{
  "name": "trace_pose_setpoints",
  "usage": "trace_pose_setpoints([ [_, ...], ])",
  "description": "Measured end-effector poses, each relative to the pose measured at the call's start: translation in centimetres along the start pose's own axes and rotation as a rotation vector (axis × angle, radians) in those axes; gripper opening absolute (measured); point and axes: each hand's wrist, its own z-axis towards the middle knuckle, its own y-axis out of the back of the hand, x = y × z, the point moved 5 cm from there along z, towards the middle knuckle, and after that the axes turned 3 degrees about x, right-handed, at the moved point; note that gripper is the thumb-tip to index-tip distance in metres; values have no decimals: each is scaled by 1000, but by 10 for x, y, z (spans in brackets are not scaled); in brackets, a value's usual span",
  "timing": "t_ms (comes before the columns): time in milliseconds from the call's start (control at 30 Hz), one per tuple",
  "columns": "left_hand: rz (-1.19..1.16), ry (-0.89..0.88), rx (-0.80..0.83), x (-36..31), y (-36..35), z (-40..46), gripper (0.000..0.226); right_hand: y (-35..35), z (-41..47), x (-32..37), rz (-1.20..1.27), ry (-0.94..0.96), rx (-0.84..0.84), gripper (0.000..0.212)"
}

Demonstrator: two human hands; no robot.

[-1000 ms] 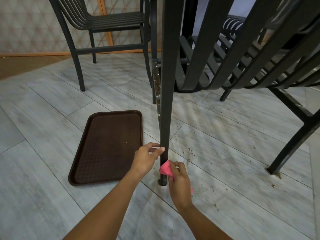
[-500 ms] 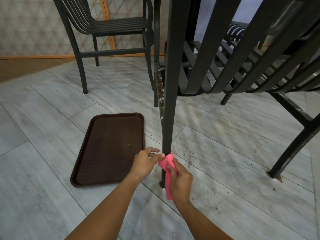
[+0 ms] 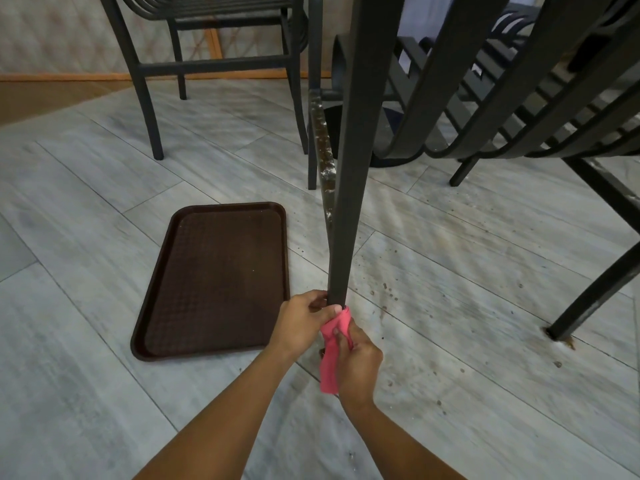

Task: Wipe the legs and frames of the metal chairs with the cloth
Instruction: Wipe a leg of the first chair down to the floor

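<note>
The grey plank floor (image 3: 104, 237) spreads out under both my hands, speckled with brown crumbs and stains just beyond my right hand. Above and beyond my hands hangs the dark metal chair (image 3: 519, 109) I am working on, its curved slats sweeping off to the upper right of my right hand, with two more of its legs planted well away on that side. A second metal chair (image 3: 214, 60) stands well beyond my left hand, near the wall. A brown tray (image 3: 214, 278) lies flat on the floor just to the left of my left hand, its near corner beside my wrist. The chair leg (image 3: 349, 202) rises straight up from between my two hands; a rusty, flaking bar runs just behind it. The pink cloth (image 3: 330, 355) is wrapped round the foot of that leg and trails down along the inside of my right hand. My right hand (image 3: 358, 362) is curled round the cloth, gripping it against the leg. My left hand (image 3: 301, 323) sits just left of the leg, thumb and fingers pinching the top edge of the cloth where it meets the metal.
</note>
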Motion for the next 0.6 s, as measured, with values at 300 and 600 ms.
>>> trace_pose_setpoints([
  [300, -34, 12, -1, 6, 1, 5, 26, -14, 2, -29, -80, -42, -38, 21],
  [600, -21, 41, -10, 4, 1, 3, 21, -4, 2, -25, -169, -99, 12, 42],
])
